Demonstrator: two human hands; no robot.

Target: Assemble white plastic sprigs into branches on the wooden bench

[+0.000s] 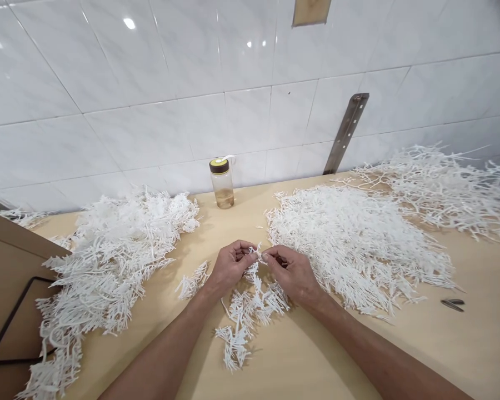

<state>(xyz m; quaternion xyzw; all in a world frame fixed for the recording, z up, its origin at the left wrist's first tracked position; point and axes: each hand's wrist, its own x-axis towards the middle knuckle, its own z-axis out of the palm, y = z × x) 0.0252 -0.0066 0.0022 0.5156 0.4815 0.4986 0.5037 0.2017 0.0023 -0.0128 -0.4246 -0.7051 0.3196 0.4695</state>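
Observation:
My left hand [235,263] and my right hand [292,273] meet over the middle of the table, both with thumb and fingers pinched. Between them is a small white branched sprig [257,253], which looks like artificial foliage. A chain of white branched sprigs [250,305] hangs below my fingers and lies on the tabletop toward me. A separate white sprig [194,280] rests just left of my left wrist. Close to my right hand spreads a large pile of loose white sprigs [358,239].
A heap of white branched strands [120,250] lies at left, beside a brown box [14,266] with a black frame. A bottle [222,186] stands near the tiled wall. More white branches [454,189] lie far right, small dark snips [453,305] nearer. A metal bracket [346,133] rises behind.

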